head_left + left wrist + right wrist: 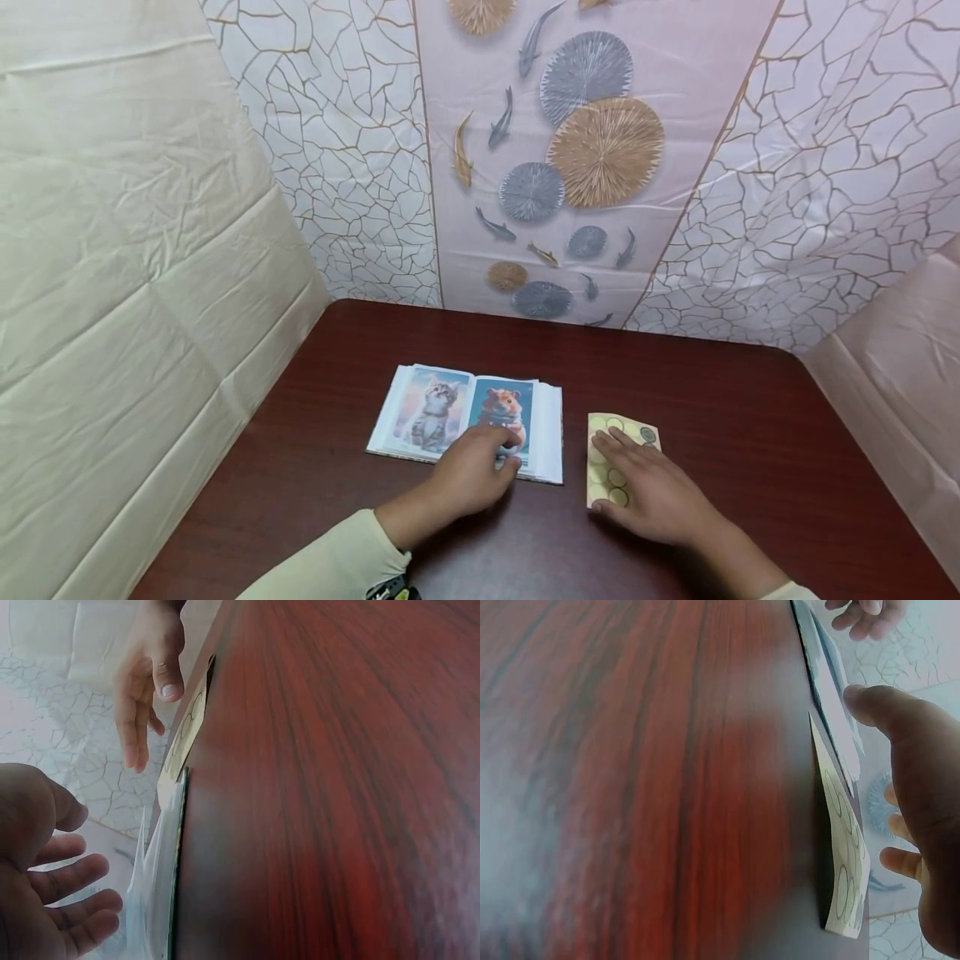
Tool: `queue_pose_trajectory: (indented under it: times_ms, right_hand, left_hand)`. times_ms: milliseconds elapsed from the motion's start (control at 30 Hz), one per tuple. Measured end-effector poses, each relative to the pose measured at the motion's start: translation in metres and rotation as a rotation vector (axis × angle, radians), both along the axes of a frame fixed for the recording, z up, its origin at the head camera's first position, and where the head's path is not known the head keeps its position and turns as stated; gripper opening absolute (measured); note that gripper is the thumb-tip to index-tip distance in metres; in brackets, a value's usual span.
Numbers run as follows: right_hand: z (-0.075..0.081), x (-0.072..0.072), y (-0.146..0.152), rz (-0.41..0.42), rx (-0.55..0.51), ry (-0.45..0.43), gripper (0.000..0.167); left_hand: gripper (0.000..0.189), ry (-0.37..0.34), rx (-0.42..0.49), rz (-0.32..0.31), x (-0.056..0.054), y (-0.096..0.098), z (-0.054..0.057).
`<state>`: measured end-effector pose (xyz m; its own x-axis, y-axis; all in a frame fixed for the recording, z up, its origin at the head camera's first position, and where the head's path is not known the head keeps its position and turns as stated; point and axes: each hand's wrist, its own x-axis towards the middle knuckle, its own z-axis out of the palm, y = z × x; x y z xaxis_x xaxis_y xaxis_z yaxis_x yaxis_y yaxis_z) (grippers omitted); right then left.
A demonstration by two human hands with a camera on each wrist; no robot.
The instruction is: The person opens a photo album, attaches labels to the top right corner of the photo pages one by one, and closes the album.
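Observation:
An open photo album (551,433) lies on the table, a kitten picture (433,412) on its left page and a hamster picture (501,404) on its right. Over the lower right page hovers my left hand (472,471), its fingers loosely bent and nothing between them, as the left wrist view shows. To the right of the album is a pale yellow sheet of round stickers (600,487), slightly curled at its edge in the right wrist view. My right hand (660,492) is spread above that sheet, holding nothing and covering much of it.
The dark red-brown wooden table (300,500) has rounded far corners. Behind it hangs a patterned cloth (532,167) with fish and round shapes, and a cream cloth (150,292) stands along the left side. A dark watch or band (393,588) shows at my left sleeve.

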<state>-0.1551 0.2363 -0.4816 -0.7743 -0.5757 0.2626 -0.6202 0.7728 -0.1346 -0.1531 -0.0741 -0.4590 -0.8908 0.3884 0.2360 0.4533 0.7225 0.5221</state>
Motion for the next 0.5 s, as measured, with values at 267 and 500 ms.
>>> queue_pose_trajectory:
  times_ms: [267,500]
  right_hand:
    - [0.001,0.006,0.014,-0.038,0.023,-0.026,0.094]
    - [-0.001,0.011,0.024,-0.056,0.015,-0.025,0.097]
  left_hand:
    - [0.023,0.015,0.013,-0.033,0.0,0.014,0.0]
    - [0.022,0.032,-0.012,-0.049,0.002,0.025,-0.002]
